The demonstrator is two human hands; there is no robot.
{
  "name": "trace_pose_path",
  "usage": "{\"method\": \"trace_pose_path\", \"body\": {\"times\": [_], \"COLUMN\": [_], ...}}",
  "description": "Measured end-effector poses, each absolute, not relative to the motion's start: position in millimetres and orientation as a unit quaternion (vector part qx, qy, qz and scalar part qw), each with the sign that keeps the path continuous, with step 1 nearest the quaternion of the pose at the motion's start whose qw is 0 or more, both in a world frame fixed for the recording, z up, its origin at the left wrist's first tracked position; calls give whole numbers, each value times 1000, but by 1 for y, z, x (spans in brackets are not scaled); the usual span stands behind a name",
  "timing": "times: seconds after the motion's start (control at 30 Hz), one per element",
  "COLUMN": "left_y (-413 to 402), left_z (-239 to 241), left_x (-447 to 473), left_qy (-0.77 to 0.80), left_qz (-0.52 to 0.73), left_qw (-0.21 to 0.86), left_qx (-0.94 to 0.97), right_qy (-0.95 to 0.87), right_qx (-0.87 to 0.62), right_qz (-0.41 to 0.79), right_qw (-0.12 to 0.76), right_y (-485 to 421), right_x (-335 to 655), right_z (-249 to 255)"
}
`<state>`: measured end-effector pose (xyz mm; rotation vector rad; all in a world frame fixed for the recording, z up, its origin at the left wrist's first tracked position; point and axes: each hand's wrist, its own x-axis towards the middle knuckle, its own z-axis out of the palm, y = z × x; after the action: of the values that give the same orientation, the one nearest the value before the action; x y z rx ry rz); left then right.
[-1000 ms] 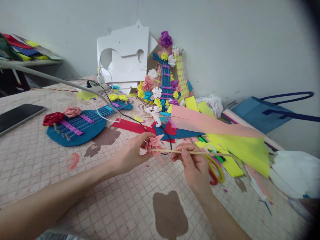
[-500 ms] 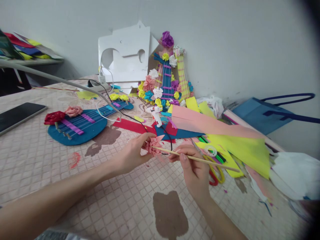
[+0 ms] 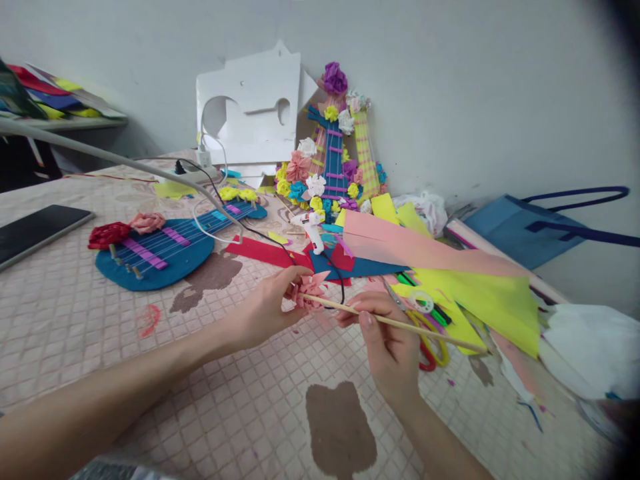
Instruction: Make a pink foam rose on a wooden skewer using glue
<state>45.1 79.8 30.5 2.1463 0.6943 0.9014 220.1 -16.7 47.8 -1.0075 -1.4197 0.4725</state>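
Note:
Between the thumb and fingers of my left hand point(image 3: 267, 300) is a pink paper flower point(image 3: 311, 288), its pointed petals spread to the right. My right hand point(image 3: 387, 340) pinches a thin wooden stick point(image 3: 425, 331). The stick's left tip lies against the flower; whether it goes into the folds I cannot tell. Its other end slants down to the right, past my hand. Just right of my right hand are scissors point(image 3: 440, 350) with red and yellow handles, partly hidden. Beyond the flower stands a white glue gun point(image 3: 313, 230) with a black cord.
A blue guitar-shaped craft point(image 3: 200, 250) with paper flowers lies left, near a phone point(image 3: 45, 230). Pink paper point(image 3: 420, 247), yellow paper point(image 3: 495, 310) and red strips point(image 3: 265, 255) cover the back right. Decorated guitars point(image 3: 333, 160) lean on the wall beside a white cut-out board point(image 3: 250, 140).
The stick has shifted slightly: its right end is lower and farther right, and its left tip sits a little farther left on the flower. My left hand has stayed in place.

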Motion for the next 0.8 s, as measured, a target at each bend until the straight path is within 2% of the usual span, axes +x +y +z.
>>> {"method": "trace_pose_path", "body": {"times": [0.13,0.4,0.63,0.8], "left_y": [80,78,80,80], "left_z": [30,31,29,30], "left_x": [45,44,43,43], "left_qy": [276,278,286,279], "left_qz": [348,345,344,338], "left_qw": [342,339,337,343], "left_qx": [828,830,828,831], "right_qy": [-621,-627,-578,-564], "right_qx": [-443,-451,-441,-456], "right_qz": [173,192,249,221], "right_qw": [623,606,639,652], "right_y": [-17,-19,-15,-12], "right_x": [221,221,228,232], "right_z": [50,47,44,43]}}
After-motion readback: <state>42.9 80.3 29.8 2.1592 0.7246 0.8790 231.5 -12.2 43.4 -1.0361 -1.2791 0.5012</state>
